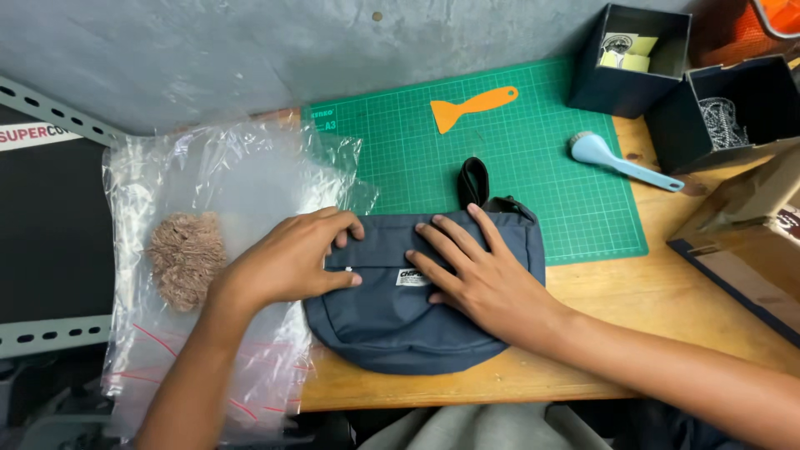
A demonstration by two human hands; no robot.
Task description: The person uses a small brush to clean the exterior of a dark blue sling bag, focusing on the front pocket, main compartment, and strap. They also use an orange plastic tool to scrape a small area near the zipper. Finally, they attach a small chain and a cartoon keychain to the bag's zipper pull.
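Observation:
A dark blue fabric pouch bag (392,321) lies flat at the front of a wooden table, its black strap (474,182) reaching back onto a green cutting mat (542,167). My left hand (292,260) grips the bag's left upper edge, thumb on the front and fingers curled over the top. My right hand (475,275) lies flat on the bag's upper middle, fingers spread, beside a small white label (412,277). A stack of clear plastic bags (225,192) lies just left of the pouch, partly under my left wrist.
A brown fibrous clump (185,258) sits on the plastic at left. On the mat lie an orange scraper (471,107) and a light blue brush (621,160). Two dark open boxes (625,87) (725,117) stand at the back right; cardboard (742,250) lies at right.

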